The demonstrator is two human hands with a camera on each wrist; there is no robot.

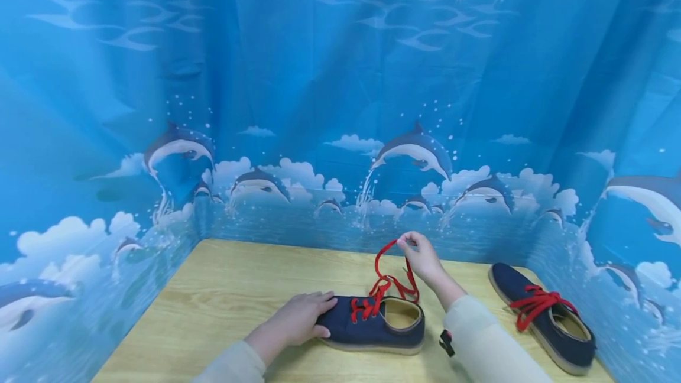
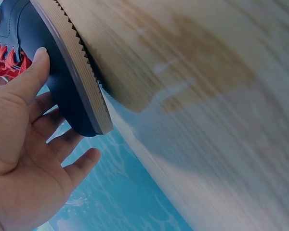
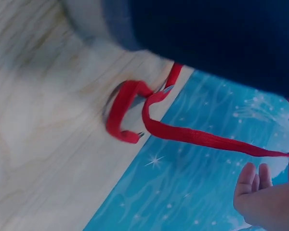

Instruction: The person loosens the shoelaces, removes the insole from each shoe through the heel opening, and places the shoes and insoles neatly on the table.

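A navy canvas shoe (image 1: pixel 346 321) with a tan sole lies on the wooden table, toe to the left. My left hand (image 1: pixel 300 318) holds its toe end, thumb on the near side and fingers across the top. In the left wrist view the thumb rests against the dark upper (image 2: pixel 62 96), with fingers at the other side. My right hand (image 1: pixel 422 256) pinches a red shoelace (image 1: pixel 378 262) between thumb and fingertips, raised above and behind the shoe. From there the lace loops down to the eyelets. Two loose tipped lace ends (image 3: pixel 130 113) show in the right wrist view.
A second navy shoe (image 1: pixel 569 344) with its red laces tied in a bow (image 1: pixel 542 305) sits at the table's right edge. Blue dolphin-print curtains (image 1: pixel 319 105) stand behind and at both sides of the wooden table (image 1: pixel 229 276).
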